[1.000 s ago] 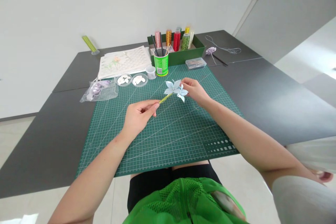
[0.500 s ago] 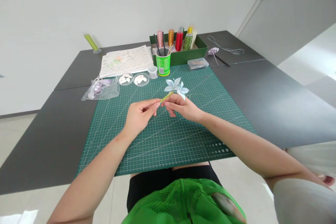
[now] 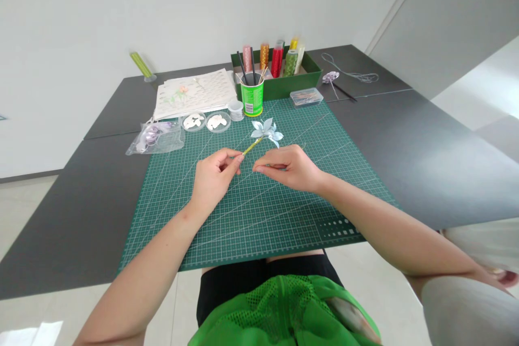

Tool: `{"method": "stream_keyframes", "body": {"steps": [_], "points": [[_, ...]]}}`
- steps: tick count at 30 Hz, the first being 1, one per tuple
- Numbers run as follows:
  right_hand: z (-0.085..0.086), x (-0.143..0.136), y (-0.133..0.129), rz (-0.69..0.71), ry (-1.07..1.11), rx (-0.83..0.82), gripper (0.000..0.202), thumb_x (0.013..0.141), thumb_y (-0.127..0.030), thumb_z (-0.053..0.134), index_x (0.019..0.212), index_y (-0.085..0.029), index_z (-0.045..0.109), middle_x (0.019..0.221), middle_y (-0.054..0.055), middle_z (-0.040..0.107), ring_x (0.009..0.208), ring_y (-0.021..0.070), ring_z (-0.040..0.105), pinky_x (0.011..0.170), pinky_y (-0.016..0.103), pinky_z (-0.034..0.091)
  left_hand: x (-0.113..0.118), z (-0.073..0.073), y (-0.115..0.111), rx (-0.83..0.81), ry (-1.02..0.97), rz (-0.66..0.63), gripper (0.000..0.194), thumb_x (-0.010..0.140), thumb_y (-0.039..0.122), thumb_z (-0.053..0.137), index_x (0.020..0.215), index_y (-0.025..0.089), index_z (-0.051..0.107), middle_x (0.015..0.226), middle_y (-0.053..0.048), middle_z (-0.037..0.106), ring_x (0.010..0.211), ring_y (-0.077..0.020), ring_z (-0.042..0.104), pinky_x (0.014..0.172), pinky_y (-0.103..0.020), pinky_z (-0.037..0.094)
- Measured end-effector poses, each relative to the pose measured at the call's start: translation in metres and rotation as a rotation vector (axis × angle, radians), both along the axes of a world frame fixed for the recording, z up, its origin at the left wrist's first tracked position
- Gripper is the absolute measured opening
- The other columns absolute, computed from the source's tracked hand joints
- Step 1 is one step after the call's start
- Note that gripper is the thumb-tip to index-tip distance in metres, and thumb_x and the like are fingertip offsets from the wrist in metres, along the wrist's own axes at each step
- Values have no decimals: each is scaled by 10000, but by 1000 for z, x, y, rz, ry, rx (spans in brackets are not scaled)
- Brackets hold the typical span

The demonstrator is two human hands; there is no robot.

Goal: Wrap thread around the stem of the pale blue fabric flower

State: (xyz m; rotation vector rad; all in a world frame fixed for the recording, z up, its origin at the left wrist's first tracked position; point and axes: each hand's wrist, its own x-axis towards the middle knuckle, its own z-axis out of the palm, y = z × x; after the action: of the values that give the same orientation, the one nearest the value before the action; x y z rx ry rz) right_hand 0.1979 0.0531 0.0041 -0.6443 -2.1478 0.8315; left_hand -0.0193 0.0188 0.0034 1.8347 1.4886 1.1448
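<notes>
The dark tabletop (image 3: 438, 157) carried a green gridded mat (image 3: 251, 221). Over it, the left hand (image 3: 212, 179) pinched the stem's lower end between thumb and fingers. Near it, the right hand (image 3: 292, 168) had its fingertips pressed together; whether they gripped anything fine could not be told. The flower sprig (image 3: 263, 128) showed two pale-blue, pointed-petalled blooms atop a thin yellow-green stem (image 3: 252, 146).

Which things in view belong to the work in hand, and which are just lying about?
Apparently in use:
pale blue flowers, green stem pinched in left hand
right hand, near the stem
mat underneath

Apparently lying about:
plastic bag
green cup
clear case
coiled cord
</notes>
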Motion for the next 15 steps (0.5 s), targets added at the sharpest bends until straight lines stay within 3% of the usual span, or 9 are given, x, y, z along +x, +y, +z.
{"method": "stream_keyframes", "body": {"steps": [4, 7, 10, 15], "points": [[7, 2, -6, 55, 62, -199, 257, 953, -359, 679, 940, -148, 826, 576, -26, 612, 466, 53, 339, 456, 232, 280, -2, -1, 0, 44, 123, 20, 149, 958, 315, 666, 908, 231, 779, 617, 54, 691, 513, -101, 591, 539, -225, 427], [13, 4, -7, 128, 157, -253, 220, 930, -345, 724, 953, -161, 842, 599, -14, 641, 458, 51, 371, 444, 233, 288, -3, -3, 0, 80, 198, 0, 141, 966, 304, 669, 920, 229, 780, 678, 45, 736, 562, -113, 646, 565, -231, 443], [21, 9, -5, 149, 231, -211, 166, 915, -330, 757, 962, -204, 854, 607, -9, 636, 493, 65, 439, 461, 233, 322, -2, -4, -1, 101, 297, -56, 137, 982, 294, 664, 954, 231, 782, 734, 37, 769, 588, -124, 673, 560, -237, 434], [26, 17, 4, 44, 288, -96, 117, 907, -312, 778, 971, -252, 855, 572, -32, 524, 553, 86, 440, 499, 239, 349, 2, -4, -7, 131, 454, -189, 167, 1020, 299, 623, 1028, 244, 781, 815, 33, 801, 636, -144, 714, 550, -245, 440]]}}
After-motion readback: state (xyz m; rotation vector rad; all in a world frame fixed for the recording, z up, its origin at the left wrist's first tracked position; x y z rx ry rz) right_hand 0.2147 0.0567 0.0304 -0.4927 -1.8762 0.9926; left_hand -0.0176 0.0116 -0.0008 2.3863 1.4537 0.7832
